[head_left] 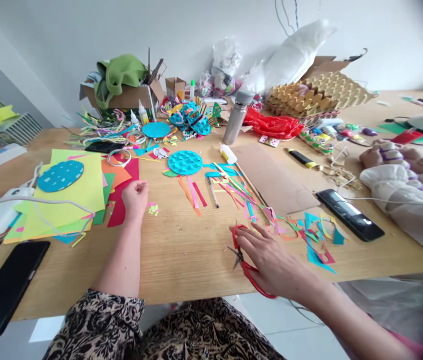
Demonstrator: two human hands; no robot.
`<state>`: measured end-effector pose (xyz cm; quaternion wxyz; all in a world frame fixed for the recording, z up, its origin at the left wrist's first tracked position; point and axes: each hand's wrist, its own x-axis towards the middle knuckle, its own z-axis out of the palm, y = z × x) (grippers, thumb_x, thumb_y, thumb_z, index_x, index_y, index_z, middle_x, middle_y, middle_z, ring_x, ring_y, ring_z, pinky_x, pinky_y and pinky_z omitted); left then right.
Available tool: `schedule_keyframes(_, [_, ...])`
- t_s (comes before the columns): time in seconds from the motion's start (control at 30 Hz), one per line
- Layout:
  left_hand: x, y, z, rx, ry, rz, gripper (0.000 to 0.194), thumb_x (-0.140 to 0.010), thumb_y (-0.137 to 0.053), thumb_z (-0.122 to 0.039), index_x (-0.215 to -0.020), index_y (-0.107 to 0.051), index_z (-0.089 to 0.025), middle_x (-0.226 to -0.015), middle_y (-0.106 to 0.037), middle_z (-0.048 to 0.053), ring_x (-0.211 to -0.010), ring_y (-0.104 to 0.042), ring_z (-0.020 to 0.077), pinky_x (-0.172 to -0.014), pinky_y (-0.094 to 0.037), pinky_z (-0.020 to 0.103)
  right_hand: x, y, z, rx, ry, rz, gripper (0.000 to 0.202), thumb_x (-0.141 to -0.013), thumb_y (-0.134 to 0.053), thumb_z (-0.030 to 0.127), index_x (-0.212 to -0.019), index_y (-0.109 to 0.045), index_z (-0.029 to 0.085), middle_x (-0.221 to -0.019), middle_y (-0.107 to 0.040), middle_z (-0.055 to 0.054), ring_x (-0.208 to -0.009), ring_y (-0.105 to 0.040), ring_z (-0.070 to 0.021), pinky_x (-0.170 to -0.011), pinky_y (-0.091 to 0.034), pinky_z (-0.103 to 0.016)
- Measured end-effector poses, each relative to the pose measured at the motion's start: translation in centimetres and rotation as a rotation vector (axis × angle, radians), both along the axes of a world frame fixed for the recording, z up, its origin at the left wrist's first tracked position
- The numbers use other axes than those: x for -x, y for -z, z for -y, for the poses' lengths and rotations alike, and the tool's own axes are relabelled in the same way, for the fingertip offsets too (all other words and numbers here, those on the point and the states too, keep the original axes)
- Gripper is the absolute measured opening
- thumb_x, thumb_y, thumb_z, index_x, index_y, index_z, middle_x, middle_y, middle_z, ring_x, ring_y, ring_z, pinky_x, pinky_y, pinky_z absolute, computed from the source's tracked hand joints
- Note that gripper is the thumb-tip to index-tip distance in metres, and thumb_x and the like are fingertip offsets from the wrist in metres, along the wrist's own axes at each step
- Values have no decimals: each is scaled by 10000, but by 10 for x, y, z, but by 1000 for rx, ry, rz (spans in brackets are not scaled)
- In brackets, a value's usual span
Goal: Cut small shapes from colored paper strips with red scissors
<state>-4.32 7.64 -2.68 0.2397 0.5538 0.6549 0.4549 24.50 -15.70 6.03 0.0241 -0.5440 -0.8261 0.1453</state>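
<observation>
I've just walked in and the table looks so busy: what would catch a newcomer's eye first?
Probably the red-handled scissors in the right hand, near the table's front edge. Next, the turquoise disc in the middle, farther back than both hands. Then the yellow paper on the left and the crumpled red plastic toward the back, beside a metal bottle.

one pair of red scissors [239, 254] is at five o'clock. three blue discs [184, 162]: one at nine, two toward ten. at least two black phones [350, 215], one at eight o'clock, the other at three. at least three white glue bottles [228, 154], two toward ten, one at one. one steel bottle [234, 122] at one, one red plastic bag [273, 124] at two, one pen [213, 194] near six.
</observation>
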Motion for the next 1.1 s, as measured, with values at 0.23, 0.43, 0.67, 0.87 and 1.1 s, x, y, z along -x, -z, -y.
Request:
schedule_keyframes(0.23, [6,9,-6,-49,-11,21,288,-731,-529,-281,-940,-657,-129,-669,-671,50,-603,-632,159,-566,-493,250,-3,9,1,11,35,19,146,-776,-487,146,-898,-564,167,-925,-624,-94,-944,-579,-237,-1074,-234,-503])
schedule_keyframes(0.43, [3,11,-6,-75,-15,71,286,-720,-536,-286,-929,-655,-131,-642,-646,38,-602,-625,160,-560,-488,248,7,-1,17,32,61,-22,162,-750,-508,153,-896,-576,160,-953,-635,-98,-1001,-561,-250,-1073,-249,-482])
schedule_keyframes(0.67, [3,7,-4,-111,-25,94,276,-720,-530,-272,-927,-657,-141,-613,-622,21,-564,-606,148,-544,-474,243,86,14,-20,20,-400,-152,315,-773,-553,341,-1014,-577,138,-1109,-616,-133,-1107,-511,-260,-1132,-108,-500])
schedule_keyframes(0.87, [3,7,-3,-112,-28,102,262,-721,-534,-285,-908,-655,-148,-621,-627,21,-593,-621,155,-572,-487,250,45,10,-2,99,-228,-114,279,-733,-549,218,-1003,-596,166,-1072,-635,-100,-1079,-537,-244,-1135,-87,-497])
schedule_keyframes(1.1, [2,10,-3,-109,-29,65,263,-741,-522,-290,-922,-652,-152,-654,-636,28,-620,-631,152,-596,-489,245,-19,0,37,155,-33,-64,355,-665,-505,87,-978,-632,195,-1075,-656,-104,-1098,-555,-265,-1114,-192,-505])
